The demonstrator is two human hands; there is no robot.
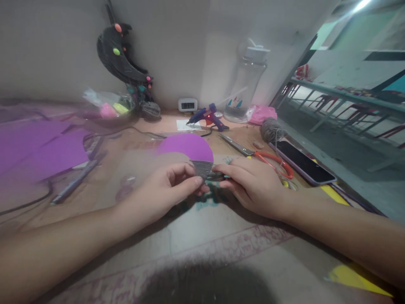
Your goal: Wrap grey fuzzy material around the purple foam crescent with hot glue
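A purple paper disc is held above the table in my left hand, thumb in front and fingers behind its lower edge. Grey yarn lies in close, even rows across the disc's lower right part. Just right of it, my right hand is closed with thumb and fingers around a small dark-grey bundle of yarn, whose far end is hidden in the fingers. The bundle reaches toward the disc's wrapped edge.
Orange-handled scissors, a phone and a grey yarn ball lie at right. Behind are a blue glue gun, a small digital clock and a clear bottle. Purple sheets and a pen lie left.
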